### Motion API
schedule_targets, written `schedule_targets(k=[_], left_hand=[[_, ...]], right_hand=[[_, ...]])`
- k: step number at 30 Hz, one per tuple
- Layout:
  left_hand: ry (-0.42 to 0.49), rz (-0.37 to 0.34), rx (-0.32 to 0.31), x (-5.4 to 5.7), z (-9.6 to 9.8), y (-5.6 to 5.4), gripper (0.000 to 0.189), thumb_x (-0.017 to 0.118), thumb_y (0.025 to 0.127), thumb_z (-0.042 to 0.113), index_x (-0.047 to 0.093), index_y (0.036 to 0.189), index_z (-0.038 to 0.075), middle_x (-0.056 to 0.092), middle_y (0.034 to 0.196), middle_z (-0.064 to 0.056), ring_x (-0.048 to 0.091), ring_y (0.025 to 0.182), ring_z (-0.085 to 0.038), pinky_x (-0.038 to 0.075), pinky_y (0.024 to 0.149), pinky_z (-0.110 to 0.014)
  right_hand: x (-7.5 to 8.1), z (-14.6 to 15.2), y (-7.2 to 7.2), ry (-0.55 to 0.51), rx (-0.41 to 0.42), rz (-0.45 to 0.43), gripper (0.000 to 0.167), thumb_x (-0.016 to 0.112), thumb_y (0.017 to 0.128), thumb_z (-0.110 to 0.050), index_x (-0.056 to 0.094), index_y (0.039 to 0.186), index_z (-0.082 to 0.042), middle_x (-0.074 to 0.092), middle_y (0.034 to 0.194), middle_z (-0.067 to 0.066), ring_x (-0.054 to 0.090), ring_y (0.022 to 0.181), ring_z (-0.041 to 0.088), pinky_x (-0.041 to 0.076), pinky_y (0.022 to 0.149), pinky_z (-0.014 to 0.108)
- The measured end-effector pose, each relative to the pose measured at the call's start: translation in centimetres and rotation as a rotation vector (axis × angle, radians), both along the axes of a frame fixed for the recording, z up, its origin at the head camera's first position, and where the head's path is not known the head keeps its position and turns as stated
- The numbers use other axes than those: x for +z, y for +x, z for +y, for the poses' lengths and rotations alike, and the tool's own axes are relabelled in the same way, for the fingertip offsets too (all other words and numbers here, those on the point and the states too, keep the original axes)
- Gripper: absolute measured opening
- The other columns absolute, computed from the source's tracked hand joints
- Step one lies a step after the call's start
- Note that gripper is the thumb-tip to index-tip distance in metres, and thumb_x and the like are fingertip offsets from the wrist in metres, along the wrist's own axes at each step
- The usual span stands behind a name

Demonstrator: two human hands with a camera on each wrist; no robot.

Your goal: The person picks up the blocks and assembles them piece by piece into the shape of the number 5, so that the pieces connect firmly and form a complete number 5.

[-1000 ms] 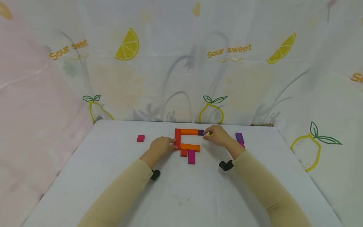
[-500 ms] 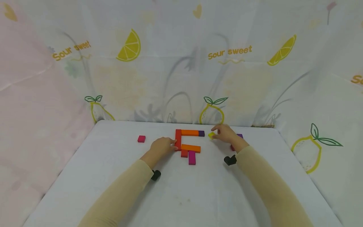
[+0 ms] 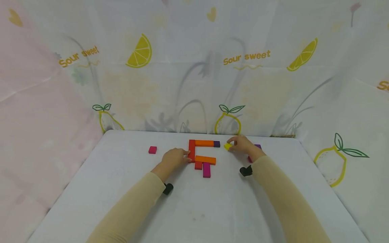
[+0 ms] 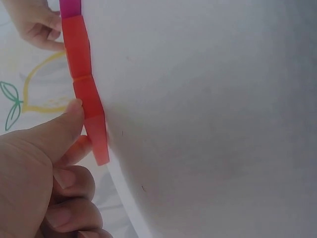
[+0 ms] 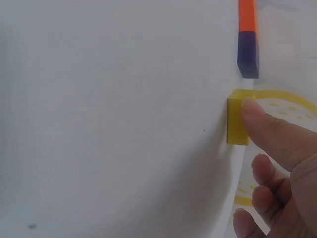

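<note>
Yellow block [image 3: 227, 146]: by the table [image 3: 212, 206]'s far edge, just beside the purple block [image 3: 216, 144], not touching. Probably light, stiff, tough, maybe slick.
Block grip: best pinched by its sides imo, across the middle.
Right hand [image 3: 243, 145]: pinching the yellow block, narrow gap.
Left hand [image 3: 172, 160]: touching the red block [image 3: 191, 148], lower fingers curled; can't tell if gripping.

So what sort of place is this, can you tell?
Probably a makeshift indoor recording booth, though the wider room isn't visible. A plain white table is enclosed at the back and both sides by a lemon-print backdrop, and black wrist-worn devices suggest filming.
</note>
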State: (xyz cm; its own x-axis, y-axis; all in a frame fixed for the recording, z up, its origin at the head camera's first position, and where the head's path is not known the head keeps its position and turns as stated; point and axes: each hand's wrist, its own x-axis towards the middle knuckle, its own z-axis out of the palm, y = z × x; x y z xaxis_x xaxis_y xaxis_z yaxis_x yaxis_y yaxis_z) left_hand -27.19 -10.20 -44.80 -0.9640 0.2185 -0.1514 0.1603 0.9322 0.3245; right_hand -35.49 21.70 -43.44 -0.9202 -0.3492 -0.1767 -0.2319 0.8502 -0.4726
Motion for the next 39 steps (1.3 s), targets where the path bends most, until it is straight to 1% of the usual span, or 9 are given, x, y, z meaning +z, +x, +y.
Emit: schedule_targets(k=[5,9,14,18,21,24,28,33,39], left_hand=[[-0.006,0.007,0.004,0.0,0.1,0.0,0.048,0.069,0.095,0.037,0.061,0.139,0.022,0.063,0.136,-0.008,0.057,0.125,-0.031,0.049,0.1,-0.045],[-0.01,0.007,0.003,0.1,0.1,0.1,0.047,0.068,0.095,0.037,0.062,0.139,0.022,0.063,0.135,-0.008,0.057,0.125,-0.031,0.049,0.1,-0.045],[-0.015,0.004,-0.001,0.1,0.1,0.0,0.048,0.069,0.095,0.037,0.061,0.139,0.022,0.063,0.136,-0.008,0.057,0.124,-0.031,0.049,0.1,-0.045],[-0.021,0.014,-0.008,-0.1,0.1,-0.1,0.048,0.069,0.094,0.037,0.062,0.139,0.021,0.063,0.136,-0.008,0.058,0.123,-0.031,0.049,0.099,-0.045],[-0.025,0.025,-0.014,-0.1,0.1,-0.2,0.048,0.069,0.095,0.038,0.061,0.139,0.021,0.063,0.135,-0.008,0.059,0.122,-0.031,0.05,0.098,-0.045],[-0.035,0.038,-0.018,-0.2,0.1,-0.3,0.048,0.068,0.095,0.039,0.061,0.139,0.022,0.064,0.135,-0.008,0.06,0.121,-0.031,0.051,0.096,-0.044],[-0.043,0.041,-0.016,-0.1,0.1,-0.3,0.048,0.068,0.095,0.039,0.061,0.139,0.023,0.064,0.134,-0.008,0.06,0.121,-0.031,0.051,0.094,-0.045],[-0.04,0.022,-0.01,0.1,0.1,-0.2,0.048,0.068,0.095,0.038,0.061,0.139,0.022,0.064,0.135,-0.009,0.059,0.122,-0.031,0.051,0.096,-0.045],[-0.037,0.008,-0.011,-0.1,0.2,-0.4,0.048,0.068,0.095,0.038,0.061,0.14,0.022,0.063,0.136,-0.008,0.058,0.123,-0.031,0.051,0.097,-0.045]], right_hand=[[-0.3,0.1,0.1,-0.017,-0.02,-0.017,0.038,0.078,0.089,-0.024,0.07,0.124,-0.009,0.057,0.099,0.012,0.049,0.093,0.027,0.044,0.076,0.036],[-0.5,0.1,0.3,-0.008,-0.026,-0.032,0.037,0.079,0.087,-0.028,0.072,0.12,-0.012,0.059,0.102,0.012,0.049,0.098,0.029,0.044,0.081,0.039],[-0.7,-0.3,1.0,0.017,-0.039,-0.046,0.035,0.081,0.085,-0.033,0.074,0.115,-0.015,0.059,0.104,0.011,0.046,0.104,0.03,0.043,0.087,0.044],[-0.6,-0.8,1.7,0.024,-0.049,-0.053,0.033,0.082,0.084,-0.034,0.075,0.11,-0.016,0.06,0.105,0.01,0.047,0.105,0.029,0.044,0.088,0.043],[-0.6,-1.1,2.2,0.022,-0.035,-0.052,0.033,0.083,0.083,-0.035,0.075,0.109,-0.015,0.06,0.106,0.009,0.047,0.105,0.029,0.044,0.087,0.043],[-0.7,-1.4,2.6,0.011,-0.025,-0.053,0.032,0.083,0.083,-0.035,0.075,0.107,-0.015,0.06,0.108,0.009,0.047,0.107,0.029,0.044,0.09,0.045],[-0.9,-1.8,3.1,-0.002,-0.013,-0.05,0.031,0.084,0.081,-0.036,0.075,0.104,-0.016,0.06,0.112,0.009,0.047,0.11,0.029,0.044,0.094,0.046],[-1.1,-2.4,3.8,-0.01,-0.018,-0.066,0.029,0.085,0.081,-0.036,0.075,0.102,-0.018,0.059,0.112,0.008,0.046,0.109,0.029,0.045,0.093,0.045],[-1.1,-3.1,4.6,0.003,-0.034,-0.067,0.027,0.085,0.081,-0.036,0.075,0.099,-0.02,0.058,0.112,0.007,0.047,0.109,0.027,0.047,0.093,0.044]])
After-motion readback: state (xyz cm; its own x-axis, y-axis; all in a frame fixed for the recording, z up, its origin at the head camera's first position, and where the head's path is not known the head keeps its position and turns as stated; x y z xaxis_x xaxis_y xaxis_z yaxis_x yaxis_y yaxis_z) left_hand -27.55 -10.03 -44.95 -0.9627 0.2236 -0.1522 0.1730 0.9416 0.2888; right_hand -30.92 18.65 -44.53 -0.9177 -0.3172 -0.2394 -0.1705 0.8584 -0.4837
